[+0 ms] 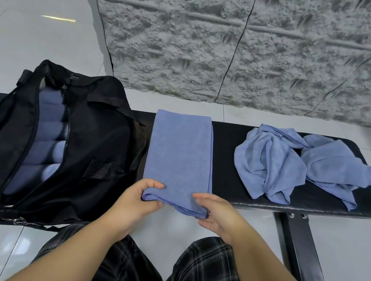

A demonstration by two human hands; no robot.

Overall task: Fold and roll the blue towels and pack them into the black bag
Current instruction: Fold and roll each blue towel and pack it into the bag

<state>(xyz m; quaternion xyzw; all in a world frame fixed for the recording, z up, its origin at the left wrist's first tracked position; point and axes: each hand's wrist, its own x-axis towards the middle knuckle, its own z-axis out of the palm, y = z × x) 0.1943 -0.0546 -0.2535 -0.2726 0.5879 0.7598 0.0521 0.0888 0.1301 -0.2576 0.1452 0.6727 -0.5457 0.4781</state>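
A blue towel (180, 151), folded into a long strip, lies across the middle of the black bench (226, 152), its near end hanging over the front edge. My left hand (142, 203) pinches the near left corner. My right hand (213, 212) grips the near right corner, where the edge curls upward. On the left stands the black bag (96, 140), unzipped, with several rolled blue towels (46, 139) packed in a row inside. Two crumpled blue towels (271, 164) (336, 170) lie side by side on the bench's right part.
A grey rough-textured wall panel (245, 40) stands behind the bench. White floor tiles (23, 44) surround it. The bench's black metal leg (299, 247) runs toward me at the right. My knees in dark plaid trousers (200, 280) sit just below the bench's front edge.
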